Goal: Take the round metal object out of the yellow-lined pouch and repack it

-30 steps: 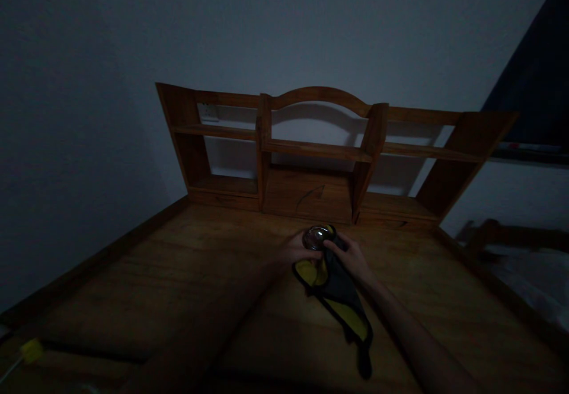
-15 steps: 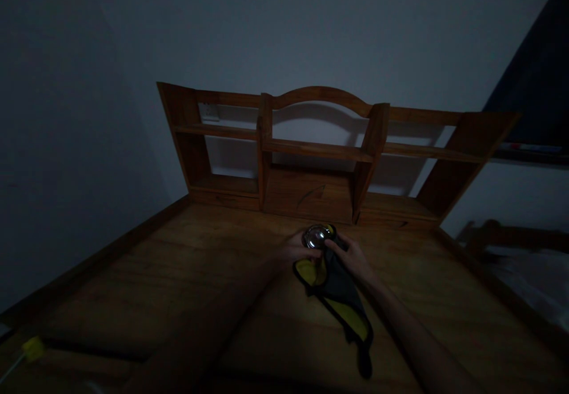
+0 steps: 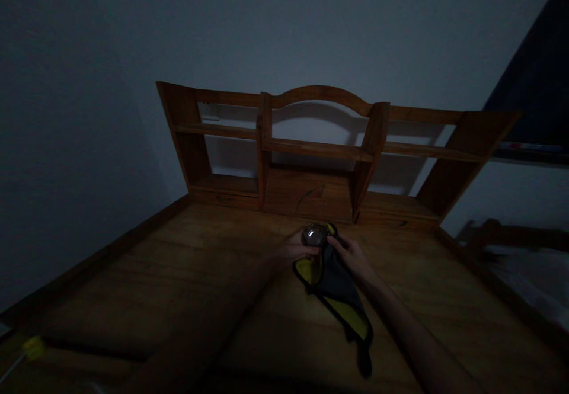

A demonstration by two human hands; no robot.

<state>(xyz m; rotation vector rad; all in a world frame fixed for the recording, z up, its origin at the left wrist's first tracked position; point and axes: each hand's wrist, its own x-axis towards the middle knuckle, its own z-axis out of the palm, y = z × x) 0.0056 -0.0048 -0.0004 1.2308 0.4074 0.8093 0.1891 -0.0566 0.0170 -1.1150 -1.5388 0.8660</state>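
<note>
Shot from head height, facing forward and down over the near counter (image 3: 200, 252) toward shelf (image 3: 317, 149) and wall (image 3: 284, 32).

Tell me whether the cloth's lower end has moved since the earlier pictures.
No, not visibly: the lower end of the cloth keeps the same place relative to the shelf throughout.

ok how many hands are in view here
2: the left hand, holding the shiny round object, and the right hand, holding the gray-and-yellow cloth against it. Some fingers are hidden.
</note>
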